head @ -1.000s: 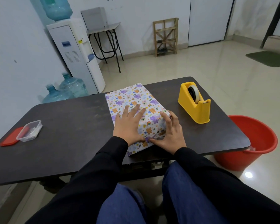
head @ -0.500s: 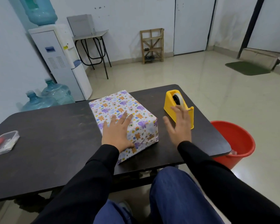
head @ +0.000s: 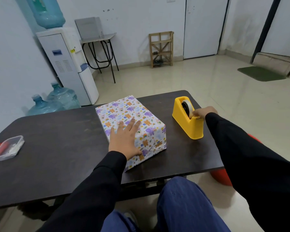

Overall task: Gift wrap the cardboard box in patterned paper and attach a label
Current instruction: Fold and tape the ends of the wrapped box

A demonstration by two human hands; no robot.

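My left grip (head: 124, 139) lies flat, fingers straight, on the wrapped box (head: 137, 114) at the middle of the desk (head: 57, 139), which I judge pins the paper. My right grip (head: 203, 112) pinches tape (head: 187, 106) at the yellow dispenser (head: 191, 129) just beside it, probably for sealing.

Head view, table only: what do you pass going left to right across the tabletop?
Clear plastic container → wrapped box, with the left hand flat on it → yellow tape dispenser → right hand at the dispenser's cutter end.
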